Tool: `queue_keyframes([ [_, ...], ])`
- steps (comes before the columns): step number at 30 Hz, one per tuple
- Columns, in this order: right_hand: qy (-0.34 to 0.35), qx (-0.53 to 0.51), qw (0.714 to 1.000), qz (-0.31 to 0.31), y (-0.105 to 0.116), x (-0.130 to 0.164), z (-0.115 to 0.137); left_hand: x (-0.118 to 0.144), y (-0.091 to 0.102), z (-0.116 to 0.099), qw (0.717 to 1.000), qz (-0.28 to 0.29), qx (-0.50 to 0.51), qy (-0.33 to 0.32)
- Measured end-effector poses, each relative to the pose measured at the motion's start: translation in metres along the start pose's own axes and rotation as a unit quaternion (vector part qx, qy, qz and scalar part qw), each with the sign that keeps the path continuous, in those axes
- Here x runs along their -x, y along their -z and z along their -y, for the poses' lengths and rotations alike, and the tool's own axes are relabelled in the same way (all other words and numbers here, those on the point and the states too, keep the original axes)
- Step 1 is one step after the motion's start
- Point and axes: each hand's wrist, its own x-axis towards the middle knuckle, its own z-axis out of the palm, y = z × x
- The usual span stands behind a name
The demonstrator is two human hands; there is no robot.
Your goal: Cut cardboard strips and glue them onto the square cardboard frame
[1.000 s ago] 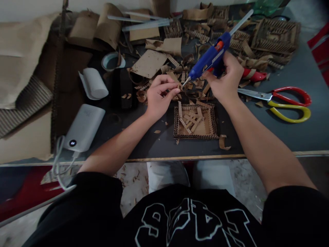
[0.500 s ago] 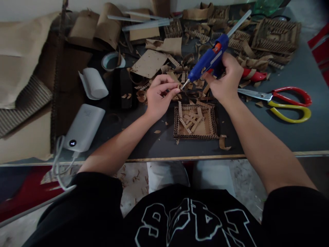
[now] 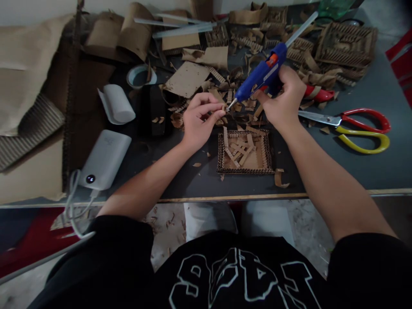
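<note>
Shirt: big white-outlined characters, upside down to camera, can't read reliably. Glue gun label: too small. Power bank, left of tray: display lit, digits illegible. Left hand, beyond tray's left corner: thumb and fingers pinched on cardboard bit. Right hand, beyond tray's right corner: wrapped round gun handle, nozzle angled down-left at bit; contact can't tell. Counts: 1 gun, 1 scissors right of tray, 3 or more loose glue sticks far beyond tray, leftward.
</note>
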Motion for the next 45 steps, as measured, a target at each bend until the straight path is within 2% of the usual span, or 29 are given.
queue_keyframes([
  [6,-0.002,-0.006,1.0,-0.02,0.0,0.0,0.001,0.0,0.0,0.0,1.0,0.004,0.011,0.01],
  [13,-0.06,-0.028,0.998,0.009,0.003,0.001,0.009,-0.001,0.0,-0.005,0.999,0.005,0.001,0.039],
  [19,-0.058,-0.017,0.998,-0.009,0.003,-0.001,0.018,-0.002,0.0,-0.006,0.999,-0.001,-0.012,0.042],
  [27,-0.047,-0.028,0.998,0.016,0.002,0.0,0.014,-0.002,0.0,-0.006,0.999,0.001,0.001,0.034],
  [32,-0.03,-0.012,0.999,-0.002,0.001,0.0,0.015,-0.002,-0.001,-0.006,0.999,0.0,-0.003,0.037],
  [36,-0.041,-0.021,0.999,-0.011,0.0,-0.001,0.017,-0.002,-0.001,-0.006,0.999,-0.006,-0.012,0.031],
  [45,-0.036,-0.013,0.999,-0.014,0.002,-0.001,0.015,-0.002,0.001,-0.005,0.999,0.016,-0.007,0.047],
])
